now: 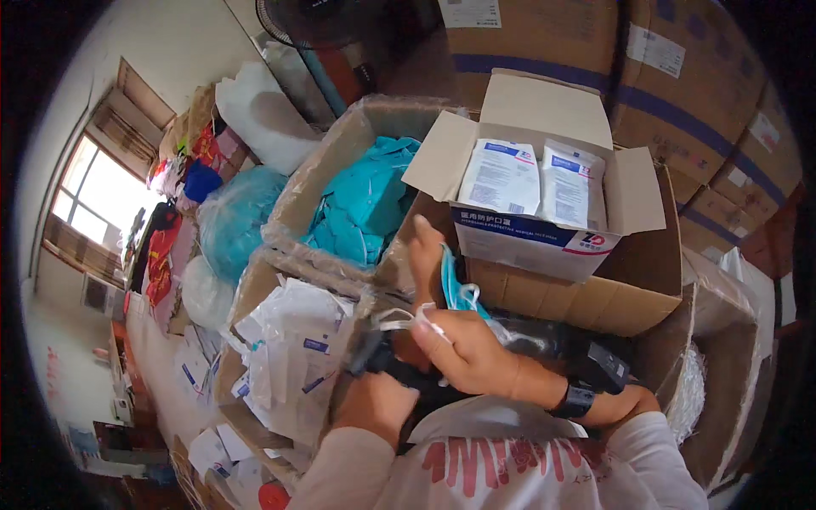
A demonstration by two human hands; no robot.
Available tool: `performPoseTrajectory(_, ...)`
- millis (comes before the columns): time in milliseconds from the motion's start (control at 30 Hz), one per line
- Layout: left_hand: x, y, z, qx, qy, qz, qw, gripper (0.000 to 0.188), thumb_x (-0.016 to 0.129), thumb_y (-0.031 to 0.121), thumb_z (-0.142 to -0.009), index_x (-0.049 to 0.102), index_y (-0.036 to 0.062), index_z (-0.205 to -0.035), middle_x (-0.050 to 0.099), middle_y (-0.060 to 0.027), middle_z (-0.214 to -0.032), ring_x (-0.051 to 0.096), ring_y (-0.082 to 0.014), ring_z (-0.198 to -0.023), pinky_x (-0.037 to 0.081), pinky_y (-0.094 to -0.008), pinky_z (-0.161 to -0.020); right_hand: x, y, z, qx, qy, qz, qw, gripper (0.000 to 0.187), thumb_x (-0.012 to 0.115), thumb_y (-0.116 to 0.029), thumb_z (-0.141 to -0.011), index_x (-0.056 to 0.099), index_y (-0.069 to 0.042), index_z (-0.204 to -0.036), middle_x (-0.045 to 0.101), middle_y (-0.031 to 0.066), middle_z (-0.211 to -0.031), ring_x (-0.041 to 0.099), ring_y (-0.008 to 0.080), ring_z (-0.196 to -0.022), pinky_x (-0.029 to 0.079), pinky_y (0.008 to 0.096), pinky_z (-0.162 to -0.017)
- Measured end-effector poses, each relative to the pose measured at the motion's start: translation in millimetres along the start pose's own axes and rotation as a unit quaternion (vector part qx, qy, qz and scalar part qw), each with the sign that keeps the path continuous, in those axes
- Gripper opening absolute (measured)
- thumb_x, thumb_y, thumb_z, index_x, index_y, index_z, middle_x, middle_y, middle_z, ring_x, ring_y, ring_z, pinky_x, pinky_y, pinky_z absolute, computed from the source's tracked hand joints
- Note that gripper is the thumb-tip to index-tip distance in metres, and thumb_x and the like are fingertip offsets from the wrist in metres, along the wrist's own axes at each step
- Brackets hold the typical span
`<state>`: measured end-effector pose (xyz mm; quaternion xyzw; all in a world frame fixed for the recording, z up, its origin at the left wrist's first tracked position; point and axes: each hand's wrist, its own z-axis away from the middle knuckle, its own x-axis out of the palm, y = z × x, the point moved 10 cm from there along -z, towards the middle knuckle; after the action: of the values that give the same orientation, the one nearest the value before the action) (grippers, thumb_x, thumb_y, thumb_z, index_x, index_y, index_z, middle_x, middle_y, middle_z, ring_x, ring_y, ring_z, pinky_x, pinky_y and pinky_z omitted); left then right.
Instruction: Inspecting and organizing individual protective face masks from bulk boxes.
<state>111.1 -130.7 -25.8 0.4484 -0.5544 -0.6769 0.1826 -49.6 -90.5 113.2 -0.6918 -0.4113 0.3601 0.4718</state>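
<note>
A folded teal face mask point(450, 276) with white ear loops is between my hands. My left hand point(425, 259) is seen edge-on against the mask's left side, its fingers pointing up and away; its grip is partly hidden. Closer to my chest, my right hand point(472, 353) is closed, with thumb and forefinger pinching a white ear loop point(399, 321). Black bands circle both wrists, and a small black device sits on the right one. Beyond my left hand, loose teal masks point(365, 208) fill a plastic-lined carton point(293, 200).
Right of my hands, an open white box point(527, 246) of packed pouches point(501, 178) stands on a brown carton point(586, 297). At left, another carton holds white pouches point(293, 348). Stacked cartons point(535, 42) rise behind. Teal-filled plastic bags point(242, 221) lie at far left.
</note>
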Motion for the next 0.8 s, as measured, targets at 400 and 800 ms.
performPoseTrajectory(400,-134.1,-195.8,-84.3,-0.176,0.283,0.337,0.88,0.063,0.03,0.05,-0.089,0.042,-0.002,-0.122,0.042,-0.0154,-0.127,0.043,-0.0263,-0.113,0.032,-0.037,-0.096,-160.2,70.9,167.9,0.199,0.201,-0.001,0.959,0.039,0.035,-0.029,-0.092,0.05,-0.004,-0.066,0.047,0.0007,-0.06,0.042,0.0089,-0.054,0.036,0.0247,-0.049)
performPoseTrajectory(800,-144.6,-77.2,-258.6,-0.17,0.259,0.158,0.938,0.06,0.043,0.044,-0.086,0.04,-0.0038,-0.122,0.048,-0.0178,-0.119,0.05,-0.0281,-0.105,0.039,-0.0381,-0.089,-385.2,38.9,606.9,0.574,0.348,0.547,0.501,0.035,0.056,-0.032,-0.08,0.057,0.003,-0.086,0.059,0.0172,-0.078,0.055,0.0278,-0.07,0.042,0.0387,-0.065)
